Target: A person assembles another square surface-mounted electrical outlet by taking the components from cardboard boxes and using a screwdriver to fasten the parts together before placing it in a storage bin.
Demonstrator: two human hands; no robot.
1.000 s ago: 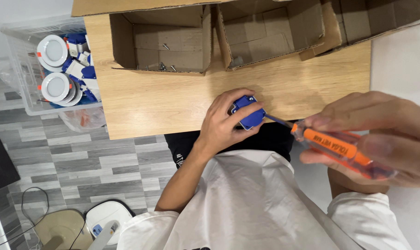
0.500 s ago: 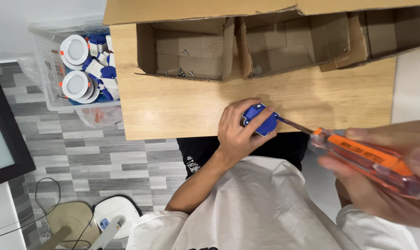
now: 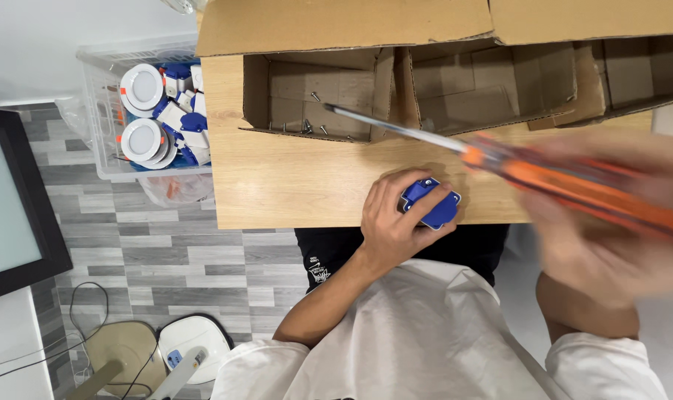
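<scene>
Left hand: grips a small blue part on the wooden table.
Right hand: blurred, holds orange screwdriver lifted clear of the part.
Progress: loose screws lie in open box; driving unfinished, seemingly.

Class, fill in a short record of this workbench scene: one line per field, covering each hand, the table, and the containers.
left hand: grips a blue plastic part at the table edge
right hand: blurred, holds an orange-handled screwdriver, tip over the box
table: light wood
cardboard box: open, a few loose screws inside
clear bin: white round fittings, blue parts
</scene>
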